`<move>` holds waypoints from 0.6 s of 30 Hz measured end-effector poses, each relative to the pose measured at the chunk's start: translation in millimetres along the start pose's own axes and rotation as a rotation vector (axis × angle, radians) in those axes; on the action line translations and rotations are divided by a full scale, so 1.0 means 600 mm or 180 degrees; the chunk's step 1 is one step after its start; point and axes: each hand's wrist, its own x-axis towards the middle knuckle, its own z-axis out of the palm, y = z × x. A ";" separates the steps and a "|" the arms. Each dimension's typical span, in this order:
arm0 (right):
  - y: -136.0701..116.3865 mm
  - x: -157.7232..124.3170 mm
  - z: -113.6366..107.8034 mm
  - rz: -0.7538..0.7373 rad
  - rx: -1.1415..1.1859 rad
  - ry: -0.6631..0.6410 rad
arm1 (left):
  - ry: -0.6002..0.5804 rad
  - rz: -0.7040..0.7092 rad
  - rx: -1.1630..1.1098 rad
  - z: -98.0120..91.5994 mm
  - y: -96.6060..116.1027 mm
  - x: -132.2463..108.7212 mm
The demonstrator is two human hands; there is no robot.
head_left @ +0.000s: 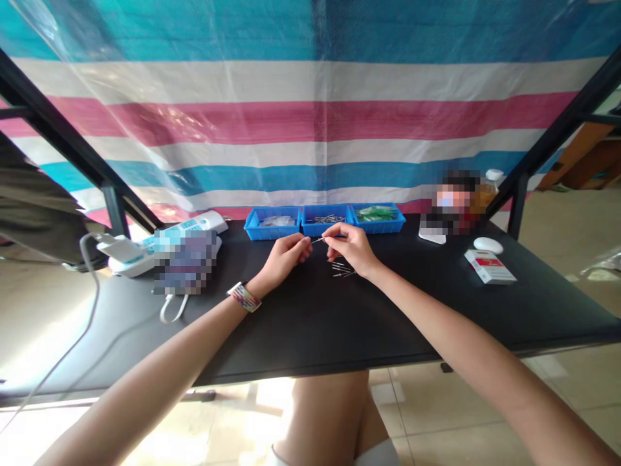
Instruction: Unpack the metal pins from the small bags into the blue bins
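A thin metal pin (317, 241) spans the small gap between my hands. My left hand (287, 257) pinches its left end with thumb and index finger. At the other end, the thumb and index finger of my right hand (355, 250) are closed on it. Several similar pins (343, 272) lie spread on the black table (310, 330) just below my right hand. Behind the hands stand three blue bins in a row. The left bin (272, 233) holds whitish pieces, the middle bin (310, 230) metal pins, and the right bin (383, 227) green pieces.
To the left lie a white power strip (133, 264) with a cable and a blurred-out object (187, 262). On the right are a small box (490, 266), a white oval case (488, 245) and another blurred item. A striped sheet (310, 123) hangs behind the table.
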 end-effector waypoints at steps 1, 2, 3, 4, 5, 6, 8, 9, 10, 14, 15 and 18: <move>0.000 0.000 0.000 0.0005 -0.0008 0.0007 | 0.0034 -0.0036 -0.0093 -0.001 -0.001 0.001; 0.001 0.000 0.000 0.0023 -0.0011 0.0010 | 0.0071 -0.0052 -0.0169 -0.001 -0.001 0.002; 0.001 0.000 0.000 0.0059 -0.0010 0.0006 | 0.0112 -0.0051 -0.0220 -0.001 -0.002 0.003; 0.001 0.001 0.000 0.0112 0.0004 -0.0001 | 0.0148 -0.0038 -0.0245 -0.001 -0.002 0.003; 0.001 0.001 0.000 0.0175 0.0029 -0.0007 | 0.0178 -0.0016 -0.0250 -0.001 -0.002 0.003; 0.000 0.001 -0.001 0.0242 0.0060 -0.0012 | 0.0203 0.0014 -0.0246 0.000 -0.002 0.002; -0.001 0.002 -0.001 0.0350 0.0131 -0.0004 | 0.0230 0.0089 -0.0232 0.001 0.001 0.001; -0.001 0.002 -0.001 0.0377 0.0161 0.0009 | 0.0241 0.0131 -0.0227 0.001 0.003 0.000; -0.001 0.002 -0.001 0.0389 0.0179 0.0019 | 0.0255 0.0170 -0.0220 0.001 0.005 -0.001; 0.003 0.003 -0.001 0.0321 0.0144 0.0072 | 0.0299 0.0173 -0.0235 0.002 0.011 -0.003; 0.005 0.003 -0.001 0.0284 0.0130 0.0099 | 0.0300 0.0121 -0.0276 0.002 0.011 -0.003; 0.010 0.004 0.000 0.0175 0.0079 0.0175 | 0.0273 -0.0046 -0.0399 0.001 0.009 -0.001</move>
